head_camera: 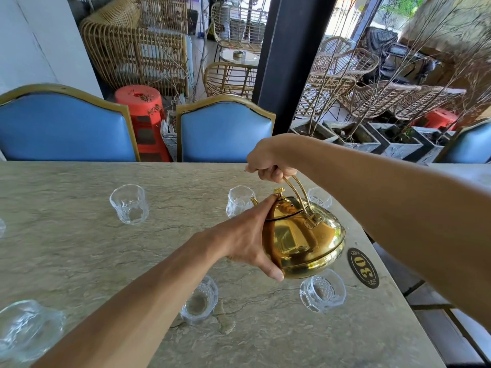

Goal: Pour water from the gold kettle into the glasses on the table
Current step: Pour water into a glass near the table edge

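The gold kettle hangs tilted above the stone table, its spout pointing away toward a far glass. My right hand grips the wire handle from above. My left hand presses against the kettle's left side, with a fingertip on the lid near the knob. Several clear glasses stand on the table: one at the far left, one behind the handle, one under my left forearm, one below the kettle, one at the near left. No stream of water is visible.
A black oval plaque marked 30 sits near the table's right edge. Two blue chairs stand along the far side, with a red stool between them. A black pillar and rattan chairs lie beyond.
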